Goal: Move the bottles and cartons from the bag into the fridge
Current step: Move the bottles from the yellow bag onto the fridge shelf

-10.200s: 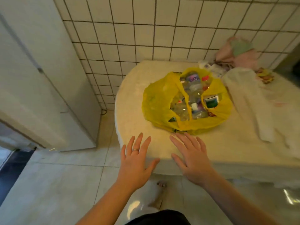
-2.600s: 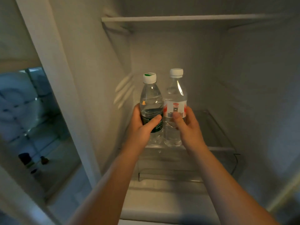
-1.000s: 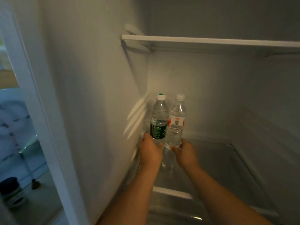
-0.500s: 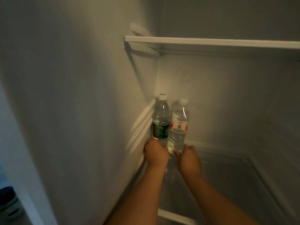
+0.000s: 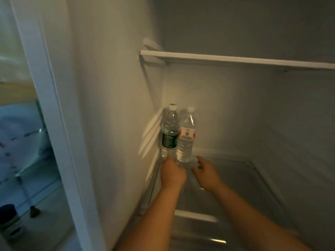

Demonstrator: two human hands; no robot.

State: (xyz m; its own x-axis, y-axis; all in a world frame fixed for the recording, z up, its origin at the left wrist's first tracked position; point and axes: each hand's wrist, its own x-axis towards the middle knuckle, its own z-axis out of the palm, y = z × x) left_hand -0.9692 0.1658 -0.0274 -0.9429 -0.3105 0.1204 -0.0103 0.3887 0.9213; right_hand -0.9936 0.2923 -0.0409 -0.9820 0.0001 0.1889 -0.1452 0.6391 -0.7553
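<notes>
Two clear water bottles stand upright side by side in the back left corner of the fridge's glass shelf [image 5: 235,178]. The green-label bottle [image 5: 169,131] has a white cap with green on top; the red-and-white-label bottle [image 5: 186,134] stands to its right. My left hand [image 5: 172,173] is at the base of the green-label bottle, fingers curled round its bottom. My right hand [image 5: 205,172] is just off the other bottle's base, fingers loosely spread and holding nothing. The bag is out of view.
A white shelf [image 5: 235,59] runs across above the bottles. The fridge's left wall [image 5: 112,105] is close beside them. The open door [image 5: 27,142] at the left carries glass racks with a dark jar [image 5: 9,214].
My right hand has come off the red-and-white-label bottle and drawn back to the right. Both bottles now stand on the shelf in the corner. The camera has pulled back a little.
</notes>
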